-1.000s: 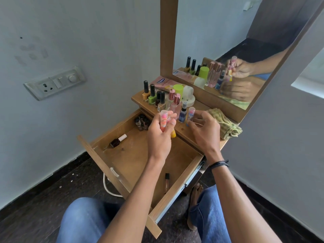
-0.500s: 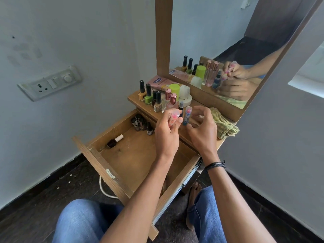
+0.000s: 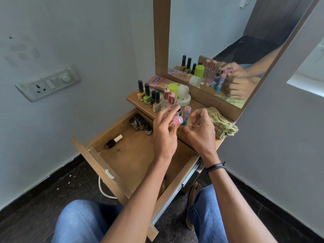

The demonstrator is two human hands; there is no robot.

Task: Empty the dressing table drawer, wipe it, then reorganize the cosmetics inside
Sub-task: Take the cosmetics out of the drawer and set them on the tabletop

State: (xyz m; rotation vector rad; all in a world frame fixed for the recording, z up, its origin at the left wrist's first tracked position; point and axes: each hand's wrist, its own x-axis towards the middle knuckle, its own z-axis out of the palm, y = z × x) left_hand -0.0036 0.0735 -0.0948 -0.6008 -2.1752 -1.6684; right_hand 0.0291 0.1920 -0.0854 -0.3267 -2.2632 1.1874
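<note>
- The open wooden dressing-table drawer [image 3: 95, 161] is pulled well out, and most of its floor is bare wood. Emptying looks well advanced but not finished.
- A dark nail-polish bottle with a white cap [image 3: 114, 141] lies on its side near the drawer's left wall.
- A cluster of small dark bottles [image 3: 140, 124] stands in the drawer's back corner, so these and the lying bottle are left to lift out.
- On the wooden tabletop [image 3: 132, 99] above the drawer, a row of upright nail-polish bottles with black caps [image 3: 148, 96] stands beside two clear perfume bottles with rose-gold caps [image 3: 169, 99]. They are parked outside the drawer, which fits the emptying stage.
- The left hand [image 3: 164, 132] pinches a small pink lip-balm tube with a clear cap [image 3: 178, 120] at its fingertips, held over the tabletop's front edge.
- A blue tube with a pink clear-capped top [image 3: 186, 114] stands upright on the tabletop, just beyond the held tube.
- The right hand [image 3: 201, 132] hovers over the tabletop with fingers loosely curled; it seems to hold nothing, though its palm faces away from the camera.
- A folded green checked cloth [image 3: 223, 127] rests on the tabletop at the right. Wiping and reorganizing appear not yet begun.
</note>
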